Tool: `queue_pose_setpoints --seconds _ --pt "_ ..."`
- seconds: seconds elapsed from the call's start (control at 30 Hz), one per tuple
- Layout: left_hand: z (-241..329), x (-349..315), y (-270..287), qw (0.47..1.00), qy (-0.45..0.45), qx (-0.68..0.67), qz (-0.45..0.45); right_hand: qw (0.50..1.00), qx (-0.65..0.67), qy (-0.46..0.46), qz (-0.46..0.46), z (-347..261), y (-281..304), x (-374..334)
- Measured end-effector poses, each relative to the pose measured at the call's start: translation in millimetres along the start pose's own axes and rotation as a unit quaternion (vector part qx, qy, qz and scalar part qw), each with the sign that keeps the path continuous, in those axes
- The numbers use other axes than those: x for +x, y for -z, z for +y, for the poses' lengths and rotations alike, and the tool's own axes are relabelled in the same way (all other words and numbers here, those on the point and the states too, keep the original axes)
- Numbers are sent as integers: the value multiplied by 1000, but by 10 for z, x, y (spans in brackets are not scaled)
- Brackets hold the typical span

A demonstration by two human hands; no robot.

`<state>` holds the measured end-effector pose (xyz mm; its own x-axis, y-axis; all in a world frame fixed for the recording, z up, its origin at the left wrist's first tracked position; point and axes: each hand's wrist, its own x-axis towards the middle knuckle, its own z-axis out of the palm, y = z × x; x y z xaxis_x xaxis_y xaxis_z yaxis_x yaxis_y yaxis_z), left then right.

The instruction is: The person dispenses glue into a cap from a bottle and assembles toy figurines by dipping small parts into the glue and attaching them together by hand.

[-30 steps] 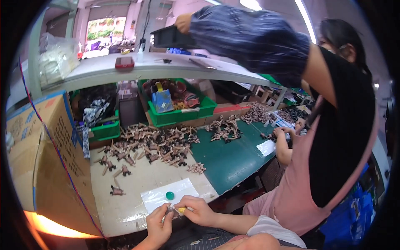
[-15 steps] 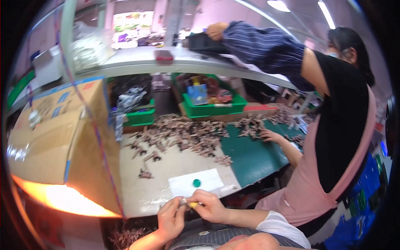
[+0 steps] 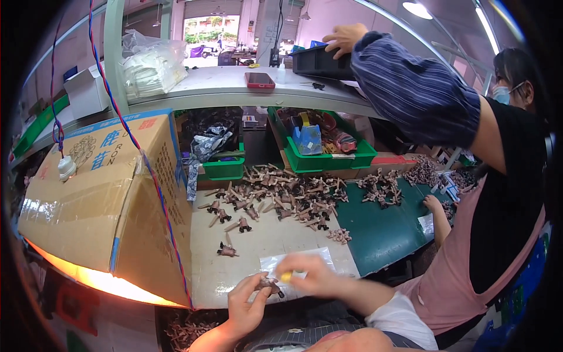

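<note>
My left hand [image 3: 245, 305] pinches a small brownish-pink figurine with black parts [image 3: 271, 286], held low over the front edge of the table. Just right of it, my right hand [image 3: 319, 276] is closed around a small yellow piece [image 3: 285, 276]; motion blurs the fingers, and the kind of piece cannot be made out. Beneath and behind that hand lies a white sheet [image 3: 321, 254], partly covered by it. A single figurine [image 3: 227, 250] rests on the pale tabletop beyond my left hand, and a heap of similar figurines [image 3: 281, 190] spreads farther back.
On the left stands a big cardboard box [image 3: 76, 193], glowing orange underneath, with a twisted cord [image 3: 153, 182] hanging before it. Green bins [image 3: 334, 163] sit under a shelf [image 3: 217, 82] bearing a red phone [image 3: 260, 80]. At right, a co-worker [image 3: 469, 234] reaches over a green mat [image 3: 381, 234].
My right hand has drawn away from the figurine in my left hand, keeping the yellow piece. The co-worker's lower hand has moved right across the mat. The whole view has shifted slightly.
</note>
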<state>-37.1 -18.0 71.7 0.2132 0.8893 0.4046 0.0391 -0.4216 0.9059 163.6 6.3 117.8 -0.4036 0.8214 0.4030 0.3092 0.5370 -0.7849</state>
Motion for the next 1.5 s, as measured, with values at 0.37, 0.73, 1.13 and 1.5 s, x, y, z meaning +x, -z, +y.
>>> queue_pose_setpoints --seconds 0.37,0.73,1.13,1.5 --pt "-497 105 103 957 178 -216 71 733 -470 -203 448 1234 2494 3127" --pt "-780 12 274 935 260 -223 91 762 -462 -180 417 1090 2202 3443" --pt "-889 -52 206 941 264 -202 67 778 -434 -205 405 998 2071 3560" --pt "-848 -33 103 929 256 -260 61 832 -240 205 455 610 1606 3133"
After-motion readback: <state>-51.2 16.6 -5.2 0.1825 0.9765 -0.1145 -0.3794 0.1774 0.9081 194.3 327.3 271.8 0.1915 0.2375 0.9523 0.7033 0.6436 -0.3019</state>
